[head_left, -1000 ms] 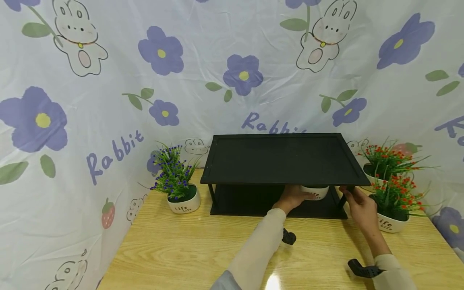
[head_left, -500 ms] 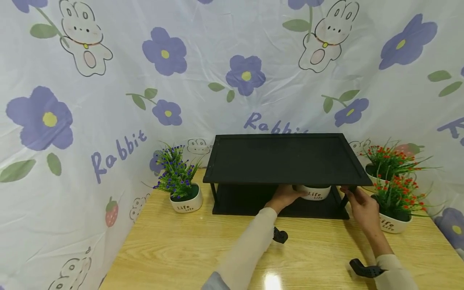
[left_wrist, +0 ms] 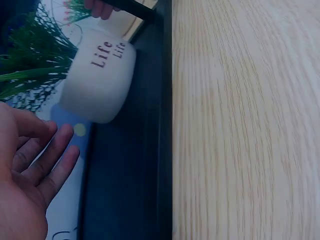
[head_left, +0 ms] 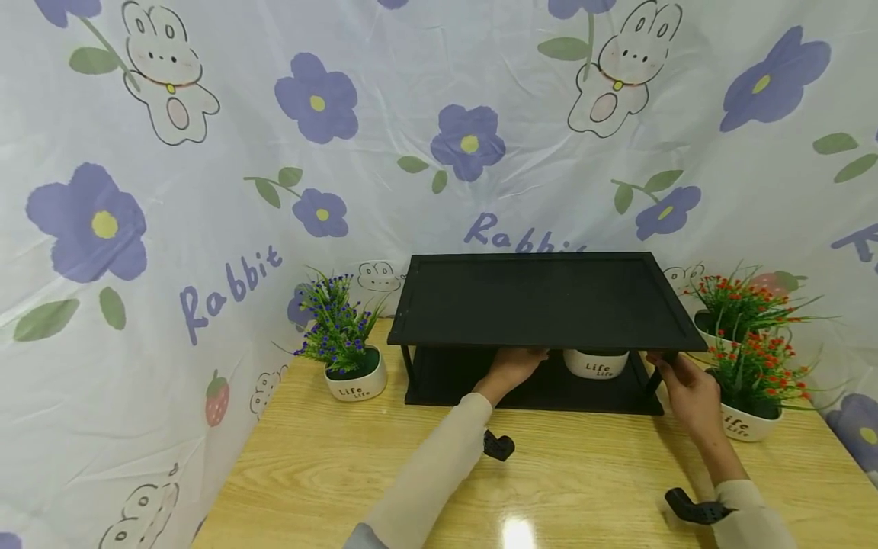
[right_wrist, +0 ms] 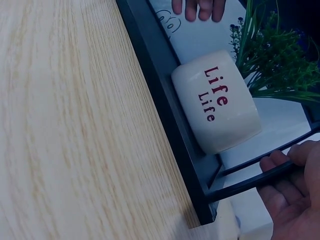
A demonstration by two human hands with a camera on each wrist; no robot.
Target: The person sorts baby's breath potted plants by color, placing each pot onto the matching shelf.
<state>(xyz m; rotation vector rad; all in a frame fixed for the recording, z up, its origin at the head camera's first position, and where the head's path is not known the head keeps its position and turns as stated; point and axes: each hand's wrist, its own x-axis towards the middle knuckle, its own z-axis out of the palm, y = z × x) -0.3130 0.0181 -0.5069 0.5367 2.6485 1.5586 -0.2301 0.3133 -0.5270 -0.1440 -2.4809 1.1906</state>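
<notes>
A black two-tier shelf [head_left: 542,305] stands at the back of the wooden table [head_left: 583,488]. On its lower tier sits a white pot [head_left: 595,364] marked "Life", with green leaves above it in the left wrist view, where the pot [left_wrist: 100,75] is blurred. My left hand [head_left: 511,368] reaches under the top tier, left of the pot and apart from it. Its fingers [left_wrist: 47,165] are relaxed and hold nothing. My right hand [head_left: 675,377] grips the shelf's right front post [right_wrist: 250,182]. The right wrist view shows the pot [right_wrist: 217,100] lying close to that corner.
A white pot of purple flowers [head_left: 351,379] stands left of the shelf. Two pots of red flowers [head_left: 744,412] stand right of it, just behind my right hand. A printed cloth [head_left: 206,191] hangs behind and at the left.
My left hand has let go of the white pot and drawn back to the left. The pot stays on the lower tier. My right hand has kept its hold on the post.
</notes>
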